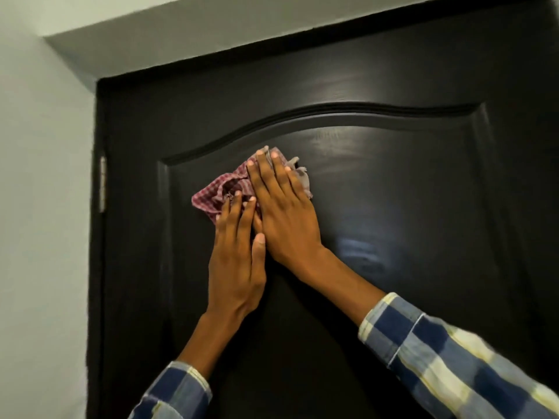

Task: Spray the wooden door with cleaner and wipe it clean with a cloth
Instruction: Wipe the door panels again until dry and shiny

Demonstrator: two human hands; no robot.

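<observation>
Now pressing soft, limp cloth [225,192] flat, left hand [234,261] at 7, right hand [286,216] at 3, both open-palmed on door [393,192]; bunches easily.

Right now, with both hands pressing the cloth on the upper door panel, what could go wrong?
1. The checked cloth is bunched up, and the right hand covers only part of it, so it may smear rather than wipe evenly.
2. The left hand rests partly on the bare door, likely leaving fingerprints on the glossy dark surface.
3. The curved moulding above could be skipped.
</observation>
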